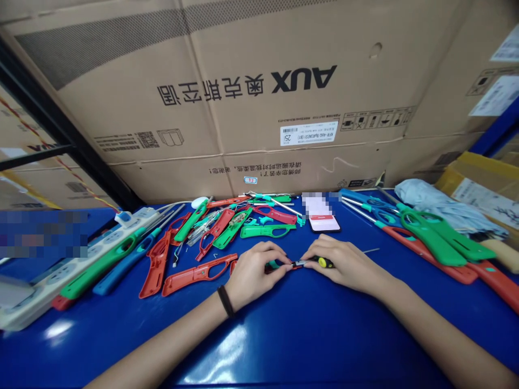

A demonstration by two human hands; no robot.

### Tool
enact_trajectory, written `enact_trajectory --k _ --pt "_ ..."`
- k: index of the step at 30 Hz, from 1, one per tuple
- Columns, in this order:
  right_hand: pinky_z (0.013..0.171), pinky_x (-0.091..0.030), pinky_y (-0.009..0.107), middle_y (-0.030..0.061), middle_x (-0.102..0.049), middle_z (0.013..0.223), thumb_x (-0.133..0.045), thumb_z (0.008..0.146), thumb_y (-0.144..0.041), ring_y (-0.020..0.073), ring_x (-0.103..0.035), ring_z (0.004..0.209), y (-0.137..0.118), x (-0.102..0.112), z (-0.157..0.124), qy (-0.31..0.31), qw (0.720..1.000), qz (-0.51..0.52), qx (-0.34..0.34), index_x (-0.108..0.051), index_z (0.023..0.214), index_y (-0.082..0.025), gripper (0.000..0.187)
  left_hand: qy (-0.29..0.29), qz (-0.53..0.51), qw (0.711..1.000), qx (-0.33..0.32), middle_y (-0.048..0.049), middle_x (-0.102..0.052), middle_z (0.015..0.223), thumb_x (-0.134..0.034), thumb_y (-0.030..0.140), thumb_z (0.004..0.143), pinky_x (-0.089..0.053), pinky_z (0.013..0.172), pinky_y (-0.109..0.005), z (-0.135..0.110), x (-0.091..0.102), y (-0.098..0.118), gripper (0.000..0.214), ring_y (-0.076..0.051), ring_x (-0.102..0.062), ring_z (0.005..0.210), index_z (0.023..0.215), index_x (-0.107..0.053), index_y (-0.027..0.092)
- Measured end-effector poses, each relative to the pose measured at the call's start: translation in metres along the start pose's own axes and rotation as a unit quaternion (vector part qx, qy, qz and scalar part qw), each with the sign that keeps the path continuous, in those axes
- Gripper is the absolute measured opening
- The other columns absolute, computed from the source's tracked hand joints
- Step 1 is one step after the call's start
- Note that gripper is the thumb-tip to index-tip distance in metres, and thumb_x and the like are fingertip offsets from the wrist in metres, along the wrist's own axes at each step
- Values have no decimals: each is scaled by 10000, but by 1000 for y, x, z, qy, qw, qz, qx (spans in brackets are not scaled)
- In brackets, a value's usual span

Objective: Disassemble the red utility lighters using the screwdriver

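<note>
My left hand (255, 273) is closed, its thumb and forefinger pinching one end of a small silver-and-dark part (299, 264). Some teal shows between its fingers, mostly hidden. My right hand (343, 262) is closed too; its fingertips press on the other end of that part. Tucked in the right hand is a screwdriver with a yellow-and-black handle (323, 262), and a thin metal shaft sticks out behind the knuckles. Just left of my left hand lies an orange-red lighter casing half (190, 278). Opened green casing halves (267, 231) and loose inner parts lie beyond.
A phone (324, 222) lies past my hands. Long-necked lighters in green (432, 237), orange-red and blue are piled at right, beside a light-blue cloth bag (438, 202). At left, a white power strip (77, 270) borders more lighters. A large cardboard box (243, 129) stands behind the blue table.
</note>
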State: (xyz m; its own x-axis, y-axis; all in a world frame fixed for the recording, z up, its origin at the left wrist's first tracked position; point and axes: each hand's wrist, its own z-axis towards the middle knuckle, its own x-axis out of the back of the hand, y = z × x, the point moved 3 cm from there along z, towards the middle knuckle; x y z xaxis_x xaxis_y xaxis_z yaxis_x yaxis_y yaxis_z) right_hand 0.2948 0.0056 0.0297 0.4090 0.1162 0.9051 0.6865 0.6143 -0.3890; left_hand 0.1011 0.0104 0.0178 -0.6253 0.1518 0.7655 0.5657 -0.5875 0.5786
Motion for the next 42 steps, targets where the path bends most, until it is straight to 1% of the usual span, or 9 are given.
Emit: enact_trajectory --k 6,11,17,23,29,36,38,42 --pt "699 -452 288 37 -657 925 -464 920 -343 178 -583 866 -1 0 1 -1 1000 -7 6 -665 990 -248 233 5 -13 1000 9 -10 -664 939 -615 266 829 -485 820 -297 0 -1 0 99 -169 -606 898 845 -709 239" --pt "711 -461 287 32 -657 927 -483 911 -343 177 -586 872 1 -1 1 4 1000 -5 8 -670 985 -253 220 3 -10 1000 5 -10 -664 950 -615 264 831 -484 829 -311 1 -1 -1 101 -173 -601 908 871 -705 243" --pt "691 -464 273 31 -654 917 -497 906 -339 172 -587 866 3 -5 1 14 1000 -20 15 -679 1007 -259 222 5 -23 1000 -1 -8 -669 941 -620 264 833 -476 832 -299 1 0 -2 95 -166 -604 907 877 -700 234" --pt "766 -473 304 40 -664 926 -465 925 -309 171 -588 854 0 -6 2 21 999 -31 19 -678 1042 -251 250 4 -27 1000 1 -9 -674 931 -629 280 829 -477 834 -305 1 0 -2 101 -170 -607 903 885 -694 227" --pt "670 -461 288 49 -678 916 -461 924 -340 180 -586 824 0 -3 4 13 999 -28 15 -675 1046 -243 264 4 -26 1000 -2 -11 -674 941 -626 291 831 -475 840 -306 0 0 -3 110 -170 -607 909 887 -696 227" --pt "669 -457 282 45 -671 902 -484 914 -328 176 -586 825 1 -2 5 13 999 -24 18 -679 1036 -262 240 5 -18 1000 -6 -14 -675 940 -617 293 836 -480 839 -310 1 -1 -2 114 -172 -607 903 883 -700 231" --pt "684 -465 286 46 -668 894 -491 910 -318 181 -586 842 0 -3 5 19 999 -27 25 -684 1026 -261 232 3 -17 1000 -7 -14 -676 940 -616 291 837 -479 842 -308 1 0 -2 114 -170 -608 904 885 -702 233" --pt "769 -481 313 43 -662 894 -491 910 -278 175 -588 851 0 -6 4 31 998 -29 45 -679 1023 -246 222 3 -21 1000 -5 -14 -676 938 -620 290 834 -479 840 -303 1 0 -3 112 -170 -610 905 889 -695 226"
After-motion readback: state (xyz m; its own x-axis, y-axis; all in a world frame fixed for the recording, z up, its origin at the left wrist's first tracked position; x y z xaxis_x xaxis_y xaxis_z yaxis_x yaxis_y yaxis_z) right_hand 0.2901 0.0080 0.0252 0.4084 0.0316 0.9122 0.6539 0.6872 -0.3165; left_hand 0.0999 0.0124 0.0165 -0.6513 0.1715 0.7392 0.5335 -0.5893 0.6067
